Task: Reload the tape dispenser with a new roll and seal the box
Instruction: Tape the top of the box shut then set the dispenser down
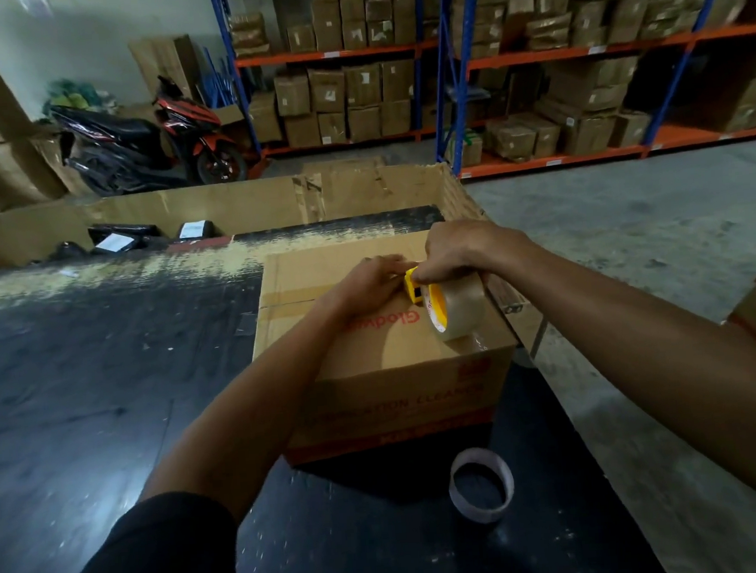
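A brown cardboard box (387,375) with red print stands on the dark table (106,394), its top flaps shut. On its top stands a yellow tape dispenser (414,286) carrying a clear tape roll (463,309). My right hand (459,251) grips the dispenser from above. My left hand (373,282) lies on the box top, its fingertips at the dispenser's front edge. An empty white tape core (482,485) lies on the table in front of the box.
A large open carton (271,199) with dark parcels stands behind the table. Blue and orange shelves (463,56) full of boxes line the back. A black and red scooter (147,141) is parked at the left. Concrete floor lies to the right.
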Demonstrator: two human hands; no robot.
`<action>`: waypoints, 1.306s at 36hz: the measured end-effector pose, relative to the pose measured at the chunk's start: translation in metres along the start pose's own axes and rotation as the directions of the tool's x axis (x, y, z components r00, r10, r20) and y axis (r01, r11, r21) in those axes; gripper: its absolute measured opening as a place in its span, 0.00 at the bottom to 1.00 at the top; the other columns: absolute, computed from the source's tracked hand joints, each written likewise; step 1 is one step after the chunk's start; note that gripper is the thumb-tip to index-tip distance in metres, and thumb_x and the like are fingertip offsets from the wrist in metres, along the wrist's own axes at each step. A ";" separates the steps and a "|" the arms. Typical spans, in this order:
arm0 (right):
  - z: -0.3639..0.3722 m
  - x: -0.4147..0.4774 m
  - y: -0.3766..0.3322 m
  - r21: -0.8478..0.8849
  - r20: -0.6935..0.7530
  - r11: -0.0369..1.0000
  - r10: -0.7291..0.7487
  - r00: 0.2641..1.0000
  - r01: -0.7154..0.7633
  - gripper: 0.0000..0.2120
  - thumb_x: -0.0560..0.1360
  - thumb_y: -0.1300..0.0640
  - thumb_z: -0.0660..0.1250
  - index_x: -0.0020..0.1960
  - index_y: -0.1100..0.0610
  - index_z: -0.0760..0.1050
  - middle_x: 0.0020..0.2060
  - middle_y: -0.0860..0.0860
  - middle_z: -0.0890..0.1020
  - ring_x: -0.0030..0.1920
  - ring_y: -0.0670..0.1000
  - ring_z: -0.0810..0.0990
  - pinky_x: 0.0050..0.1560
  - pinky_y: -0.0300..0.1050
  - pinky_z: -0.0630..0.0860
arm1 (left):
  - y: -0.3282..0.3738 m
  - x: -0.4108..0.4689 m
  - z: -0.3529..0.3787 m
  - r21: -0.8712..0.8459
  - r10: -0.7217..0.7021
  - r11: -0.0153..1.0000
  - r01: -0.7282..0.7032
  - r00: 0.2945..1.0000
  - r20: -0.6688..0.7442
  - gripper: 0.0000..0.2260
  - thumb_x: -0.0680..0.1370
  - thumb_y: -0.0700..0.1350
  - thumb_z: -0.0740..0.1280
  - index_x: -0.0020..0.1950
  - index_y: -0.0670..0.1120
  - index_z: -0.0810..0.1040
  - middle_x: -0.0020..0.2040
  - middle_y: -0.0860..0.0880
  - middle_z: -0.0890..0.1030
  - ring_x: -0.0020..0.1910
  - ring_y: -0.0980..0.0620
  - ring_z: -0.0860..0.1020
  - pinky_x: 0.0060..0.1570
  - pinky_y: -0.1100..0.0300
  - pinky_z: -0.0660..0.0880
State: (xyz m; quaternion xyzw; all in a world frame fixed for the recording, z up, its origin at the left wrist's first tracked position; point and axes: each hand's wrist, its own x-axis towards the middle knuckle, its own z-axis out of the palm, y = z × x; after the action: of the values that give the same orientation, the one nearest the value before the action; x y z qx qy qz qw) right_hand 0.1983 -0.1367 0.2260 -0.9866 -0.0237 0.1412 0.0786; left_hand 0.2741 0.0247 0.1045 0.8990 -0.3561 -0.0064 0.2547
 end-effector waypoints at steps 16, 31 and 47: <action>-0.013 -0.034 0.000 -0.005 0.215 0.992 0.124 0.969 -0.126 0.25 0.76 0.43 0.72 0.62 0.59 0.71 0.57 0.61 0.78 0.47 0.61 0.84 0.38 0.53 0.83 | 0.025 0.002 -0.005 0.032 -0.267 0.964 0.266 0.948 0.174 0.21 0.85 0.53 0.56 0.79 0.56 0.67 0.79 0.44 0.67 0.75 0.41 0.69 0.73 0.44 0.67; 0.004 -0.071 0.013 -0.037 0.205 0.994 0.105 0.973 -0.100 0.21 0.75 0.41 0.72 0.50 0.60 0.75 0.49 0.60 0.82 0.45 0.61 0.87 0.35 0.51 0.84 | 0.038 -0.001 0.010 0.434 -0.273 0.888 0.155 0.935 0.225 0.31 0.84 0.63 0.47 0.85 0.53 0.45 0.85 0.53 0.46 0.84 0.46 0.44 0.81 0.43 0.45; 0.019 -0.095 0.015 -0.082 0.184 0.994 0.083 0.979 -0.068 0.22 0.74 0.35 0.69 0.46 0.55 0.73 0.47 0.56 0.80 0.49 0.57 0.84 0.46 0.51 0.82 | 0.062 -0.011 0.018 0.418 -0.324 0.883 0.212 0.920 0.218 0.29 0.83 0.65 0.46 0.83 0.59 0.45 0.85 0.57 0.46 0.84 0.47 0.44 0.76 0.29 0.44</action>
State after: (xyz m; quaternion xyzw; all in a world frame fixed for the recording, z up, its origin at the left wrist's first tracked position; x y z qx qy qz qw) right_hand 0.1018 -0.1557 0.2316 -0.9713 0.0012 0.2354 0.0333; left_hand 0.2225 -0.0147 0.1153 0.9621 -0.2536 -0.0994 0.0158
